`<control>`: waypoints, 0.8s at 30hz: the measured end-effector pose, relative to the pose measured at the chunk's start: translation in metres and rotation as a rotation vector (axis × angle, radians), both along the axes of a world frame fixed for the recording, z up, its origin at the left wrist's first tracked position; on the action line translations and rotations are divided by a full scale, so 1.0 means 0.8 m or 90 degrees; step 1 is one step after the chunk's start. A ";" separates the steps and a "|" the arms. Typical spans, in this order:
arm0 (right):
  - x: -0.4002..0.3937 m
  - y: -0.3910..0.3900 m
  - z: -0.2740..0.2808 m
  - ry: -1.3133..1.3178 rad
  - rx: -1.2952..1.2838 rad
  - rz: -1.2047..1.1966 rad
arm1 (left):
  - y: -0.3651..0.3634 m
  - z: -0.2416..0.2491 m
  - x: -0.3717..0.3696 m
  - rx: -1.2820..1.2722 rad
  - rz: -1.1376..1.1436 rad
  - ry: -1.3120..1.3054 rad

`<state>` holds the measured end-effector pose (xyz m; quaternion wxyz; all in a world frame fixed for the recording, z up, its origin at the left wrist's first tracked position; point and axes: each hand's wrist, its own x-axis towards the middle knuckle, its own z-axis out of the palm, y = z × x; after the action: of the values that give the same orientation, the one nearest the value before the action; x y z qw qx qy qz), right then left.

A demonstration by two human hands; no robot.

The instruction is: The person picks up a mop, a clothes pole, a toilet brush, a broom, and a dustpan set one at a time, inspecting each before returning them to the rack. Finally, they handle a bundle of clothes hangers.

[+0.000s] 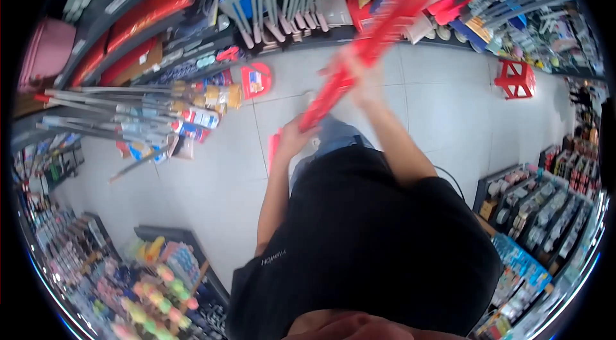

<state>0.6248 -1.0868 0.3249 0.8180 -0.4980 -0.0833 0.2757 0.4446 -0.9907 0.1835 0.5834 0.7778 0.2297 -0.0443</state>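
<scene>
Left hand (pixel 298 138) of mine: closed round the near end of a long red object (pixel 385 32). Right hand (pixel 360 77), blurred: gripping it farther along. The object slants over the tiled floor (pixel 443 122) towards the shelves, its far part blurred. A red dustpan (pixel 256 80) and a red stool (pixel 515 80) lie well apart, either side.

Ugh, our right hand (pixel 360 80) is a smeary mess, same with the long red bundle (pixel 378 35), its far end chopped by the top edge. Black T-shirt (pixel 385 244) hides most of our jeans (pixel 337 134).
</scene>
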 end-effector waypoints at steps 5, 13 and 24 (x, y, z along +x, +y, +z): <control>0.100 -0.183 0.051 -0.051 0.189 0.014 | -0.103 -0.007 0.076 0.054 -0.091 -0.139; 0.209 -0.503 0.010 -0.088 0.475 -0.149 | -0.261 0.026 0.240 0.205 -0.331 -0.266; 0.350 -0.685 0.014 -0.183 0.302 -0.398 | -0.435 0.018 0.524 0.092 -0.580 -0.052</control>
<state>0.9045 -1.6350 0.3365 0.9343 -0.3306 -0.1029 -0.0852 0.8636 -1.3388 0.1981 0.4574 0.8393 -0.1560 -0.2491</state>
